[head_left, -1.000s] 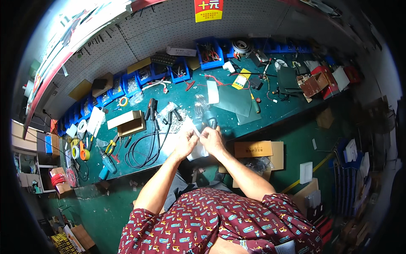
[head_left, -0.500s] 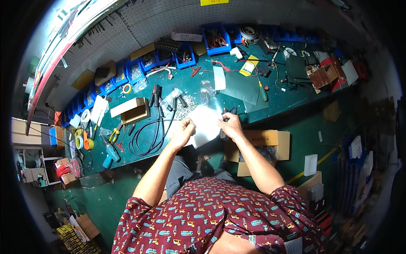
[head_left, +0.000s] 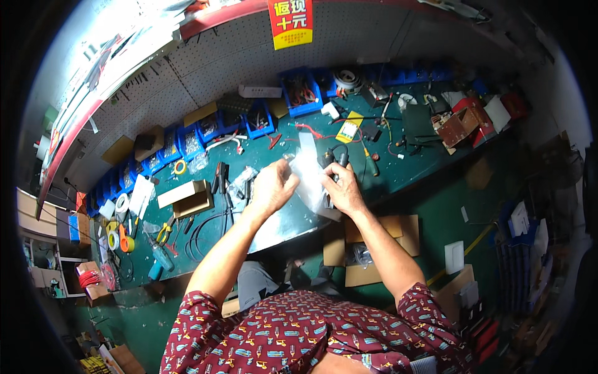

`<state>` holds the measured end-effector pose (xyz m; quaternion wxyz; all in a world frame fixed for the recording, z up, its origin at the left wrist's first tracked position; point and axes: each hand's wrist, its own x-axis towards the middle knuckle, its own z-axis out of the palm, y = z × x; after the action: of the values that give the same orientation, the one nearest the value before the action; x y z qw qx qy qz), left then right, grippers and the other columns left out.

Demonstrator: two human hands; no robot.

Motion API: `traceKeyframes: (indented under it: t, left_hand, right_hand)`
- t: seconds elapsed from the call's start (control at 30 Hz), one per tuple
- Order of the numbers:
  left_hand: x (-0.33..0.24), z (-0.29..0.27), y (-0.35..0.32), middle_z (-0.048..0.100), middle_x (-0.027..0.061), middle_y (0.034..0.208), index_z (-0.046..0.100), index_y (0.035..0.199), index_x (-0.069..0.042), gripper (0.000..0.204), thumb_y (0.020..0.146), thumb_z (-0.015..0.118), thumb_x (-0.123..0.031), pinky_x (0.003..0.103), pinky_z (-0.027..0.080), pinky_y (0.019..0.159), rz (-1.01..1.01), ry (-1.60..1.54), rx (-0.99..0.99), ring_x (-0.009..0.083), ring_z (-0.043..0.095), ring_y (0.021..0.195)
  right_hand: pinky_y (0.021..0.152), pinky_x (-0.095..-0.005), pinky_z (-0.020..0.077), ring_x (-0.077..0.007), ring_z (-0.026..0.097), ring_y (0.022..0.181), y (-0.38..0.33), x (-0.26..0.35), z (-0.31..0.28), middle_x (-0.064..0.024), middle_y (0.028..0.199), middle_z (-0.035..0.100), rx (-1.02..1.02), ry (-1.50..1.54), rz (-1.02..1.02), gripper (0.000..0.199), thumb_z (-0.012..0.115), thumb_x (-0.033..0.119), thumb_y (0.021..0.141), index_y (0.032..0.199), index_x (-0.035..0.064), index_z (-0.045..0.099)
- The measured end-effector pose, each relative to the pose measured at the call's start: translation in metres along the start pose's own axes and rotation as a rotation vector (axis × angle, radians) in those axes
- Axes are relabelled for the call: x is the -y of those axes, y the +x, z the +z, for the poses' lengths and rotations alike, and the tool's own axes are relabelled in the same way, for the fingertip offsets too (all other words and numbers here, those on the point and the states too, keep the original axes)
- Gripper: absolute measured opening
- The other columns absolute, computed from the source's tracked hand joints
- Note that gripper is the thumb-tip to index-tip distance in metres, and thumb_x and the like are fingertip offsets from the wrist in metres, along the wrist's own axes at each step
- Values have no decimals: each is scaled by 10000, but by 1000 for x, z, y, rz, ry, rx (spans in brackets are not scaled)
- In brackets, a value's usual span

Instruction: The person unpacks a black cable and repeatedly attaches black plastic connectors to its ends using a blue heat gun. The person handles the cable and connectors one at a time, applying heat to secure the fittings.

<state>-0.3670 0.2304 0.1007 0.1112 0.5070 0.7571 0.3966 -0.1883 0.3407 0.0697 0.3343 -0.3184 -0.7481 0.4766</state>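
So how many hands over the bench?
2: left hand, at the left of the whitish plastic; right hand, at its right, around a black object. No others show.

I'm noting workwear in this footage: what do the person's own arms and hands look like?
The left hand and right hand are gloveless, the forearms bare. The short sleeves are maroon with small yellow, light-blue and white motifs.

1 whitish, translucent plastic bag (head_left: 310,187) is spread, slightly creased, between the left hand (head_left: 273,187) and the right hand (head_left: 344,188). 1 black corded item (head_left: 342,157) is gripped in the right hand, its cord bent in an arc.
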Motion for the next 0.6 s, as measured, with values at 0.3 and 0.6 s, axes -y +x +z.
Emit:
traceKeyframes:
  t: [0.3,0.6]
  left_hand:
    - [37,132,82,688,310,897,726,876,43,450,893,686,-405,505,555,740,-129,192,353,462,692,876]
    - [165,230,-9,742,110,856,744,954,28,365,834,838,-304,368,544,699,-554,-491,211,194,675,744]
  right_hand:
    - [816,-468,486,-420,585,966,47,-66,-11,-256,1021,551,-84,-353,-11,196,774,225,827,874,58,683]
    - [578,-237,516,-98,652,695,-92,-141,47,-56,836,703,-327,261,374,122,693,9,905,1023,-21,702]
